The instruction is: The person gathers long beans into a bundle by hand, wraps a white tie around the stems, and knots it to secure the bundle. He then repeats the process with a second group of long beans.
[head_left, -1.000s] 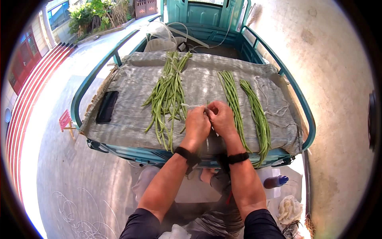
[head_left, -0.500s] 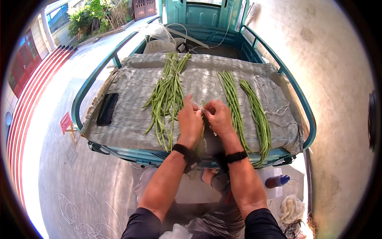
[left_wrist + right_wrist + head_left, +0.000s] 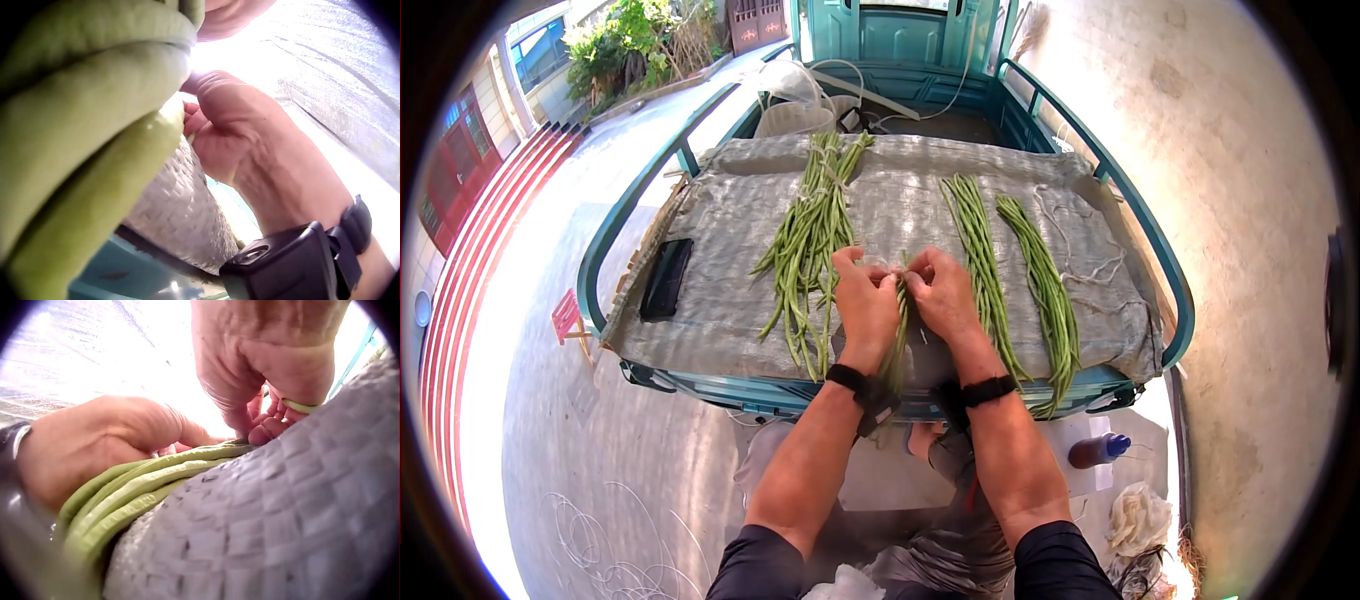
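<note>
A slim bundle of long green beans (image 3: 899, 325) hangs down toward the near edge of the cloth, its upper end between both hands. My left hand (image 3: 868, 308) pinches a short white string at that end, index finger raised. On the other side, my right hand (image 3: 945, 298) pinches the top of the bundle, thumb and fingertips almost touching the left ones. In the right wrist view, the beans (image 3: 140, 487) curve up to the fingertips of the left hand (image 3: 106, 434) and right hand (image 3: 269, 353). Beans (image 3: 94, 119) fill the left wrist view's left side, partly hiding the fingertips.
Tied beans (image 3: 808, 230) lie on the grey woven cloth (image 3: 720, 220) at left; two bundles (image 3: 978, 250) (image 3: 1045, 290) lie at right beside loose white strings (image 3: 1100, 272). A dark phone (image 3: 667, 278) rests far left. Teal rails (image 3: 635, 200) flank the cart bed.
Both hands have shifted slightly left and separated a little, the left index finger lifting. The bean bundle between them shows more clearly below the fingers.
</note>
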### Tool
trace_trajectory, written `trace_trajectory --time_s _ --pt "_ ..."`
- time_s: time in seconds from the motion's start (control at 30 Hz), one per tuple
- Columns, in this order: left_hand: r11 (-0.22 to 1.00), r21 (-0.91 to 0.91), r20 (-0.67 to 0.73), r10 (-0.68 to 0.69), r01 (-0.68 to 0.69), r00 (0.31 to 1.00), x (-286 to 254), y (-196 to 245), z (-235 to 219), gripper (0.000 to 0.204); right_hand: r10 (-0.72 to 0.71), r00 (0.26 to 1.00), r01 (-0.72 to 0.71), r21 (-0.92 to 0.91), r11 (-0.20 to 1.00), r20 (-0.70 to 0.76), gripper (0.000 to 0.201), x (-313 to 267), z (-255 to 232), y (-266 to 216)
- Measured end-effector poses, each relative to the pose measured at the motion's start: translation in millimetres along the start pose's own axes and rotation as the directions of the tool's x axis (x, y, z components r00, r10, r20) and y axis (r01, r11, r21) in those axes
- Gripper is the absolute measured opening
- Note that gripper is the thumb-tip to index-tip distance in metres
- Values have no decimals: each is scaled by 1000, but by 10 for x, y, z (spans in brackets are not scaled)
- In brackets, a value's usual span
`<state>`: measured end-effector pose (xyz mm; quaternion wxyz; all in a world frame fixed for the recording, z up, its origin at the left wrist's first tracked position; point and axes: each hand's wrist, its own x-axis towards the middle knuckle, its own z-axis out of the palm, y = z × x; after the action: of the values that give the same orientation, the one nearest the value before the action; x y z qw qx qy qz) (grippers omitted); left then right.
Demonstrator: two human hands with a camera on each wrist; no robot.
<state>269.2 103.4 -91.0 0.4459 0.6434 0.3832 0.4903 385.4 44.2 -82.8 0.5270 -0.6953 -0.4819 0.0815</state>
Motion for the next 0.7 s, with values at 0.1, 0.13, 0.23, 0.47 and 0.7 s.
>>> trace_trajectory --time_s 0.1,0.13,0.23,0.47,0.7 --pt "1000 -17 -8 5 -5 1000 -21 -3 -8 45 34 999 -34 -14 999 0 13 8 27 -11" --pt "1000 -10 -10 18 -18 1000 -31 15 -13 43 39 999 -39 -28 999 2 13 12 39 -4" --pt "978 149 17 148 -149 989 -55 64 -28 40 9 1000 -9 -59 998 1 14 0 56 -10" --pt "962 89 45 254 -258 966 -70 149 -54 44 -130 992 129 -114 985 3 14 -7 48 13" --pt "943 117 136 297 -313 945 9 115 -106 54 -36 998 38 -52 998 45 17 9 9 61"
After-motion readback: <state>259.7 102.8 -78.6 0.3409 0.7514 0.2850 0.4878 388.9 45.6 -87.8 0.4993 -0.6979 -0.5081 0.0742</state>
